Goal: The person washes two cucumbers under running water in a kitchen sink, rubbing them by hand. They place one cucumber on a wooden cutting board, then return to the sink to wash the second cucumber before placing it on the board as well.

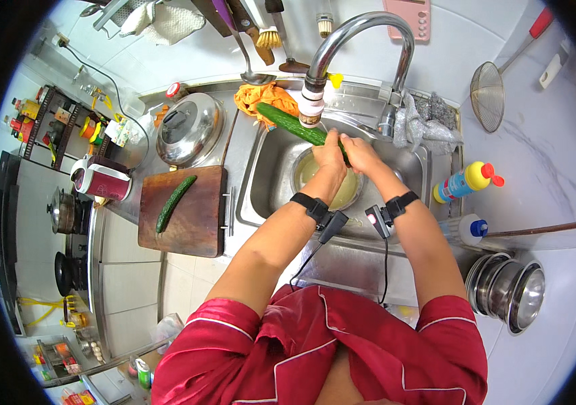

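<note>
A long green cucumber [288, 124] is held at its near end by both hands, under the spout of a chrome faucet [320, 55]. My left hand [330, 159] wraps its lower part, and my right hand [361, 154] grips the end beside it, the two hands touching. Below them, a metal bowl [304, 177] with yellowish liquid in it stands in the steel sink [267, 187]. Whether water runs from the spout is hard to tell. A second cucumber [176, 203] lies on the wooden cutting board [204, 223] left of the sink.
An orange cloth [262, 96] lies behind the sink, beside a domed pan lid [191, 129]. Grey scouring cloths [427, 124] hang at the faucet's base. A yellow-and-blue bottle [462, 182] and a blue-capped bottle [465, 229] stand at the right; steel bowls [508, 288] are nested nearby.
</note>
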The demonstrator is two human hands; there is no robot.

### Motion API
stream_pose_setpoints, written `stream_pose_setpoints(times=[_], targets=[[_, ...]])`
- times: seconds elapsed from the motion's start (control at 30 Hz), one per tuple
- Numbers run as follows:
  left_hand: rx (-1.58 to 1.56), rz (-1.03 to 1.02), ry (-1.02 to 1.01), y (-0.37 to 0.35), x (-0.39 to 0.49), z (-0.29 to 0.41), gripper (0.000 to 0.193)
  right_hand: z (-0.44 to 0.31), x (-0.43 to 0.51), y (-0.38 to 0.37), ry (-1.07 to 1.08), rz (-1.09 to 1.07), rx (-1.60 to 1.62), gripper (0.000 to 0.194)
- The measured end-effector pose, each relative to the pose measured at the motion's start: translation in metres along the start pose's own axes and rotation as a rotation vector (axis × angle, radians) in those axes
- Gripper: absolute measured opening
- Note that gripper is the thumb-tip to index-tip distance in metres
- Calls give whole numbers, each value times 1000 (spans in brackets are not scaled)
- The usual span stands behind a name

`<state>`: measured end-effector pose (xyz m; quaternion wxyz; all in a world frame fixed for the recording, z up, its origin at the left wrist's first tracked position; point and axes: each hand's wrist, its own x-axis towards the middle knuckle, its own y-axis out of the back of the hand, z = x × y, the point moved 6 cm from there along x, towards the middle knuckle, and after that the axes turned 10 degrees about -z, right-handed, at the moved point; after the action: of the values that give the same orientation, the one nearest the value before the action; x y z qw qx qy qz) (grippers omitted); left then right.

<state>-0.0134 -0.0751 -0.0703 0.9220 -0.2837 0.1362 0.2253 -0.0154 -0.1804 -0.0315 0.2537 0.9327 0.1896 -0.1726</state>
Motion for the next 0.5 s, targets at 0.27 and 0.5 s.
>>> stream_pose_setpoints(times=[0.27,0.5], targets=[[-264,-161,253,-9,64,25,12,35,-51,21,67,111,-55,58],[-364,-339,201,-6,87,59,27,86,-59,13,-11,-383,570,52]])
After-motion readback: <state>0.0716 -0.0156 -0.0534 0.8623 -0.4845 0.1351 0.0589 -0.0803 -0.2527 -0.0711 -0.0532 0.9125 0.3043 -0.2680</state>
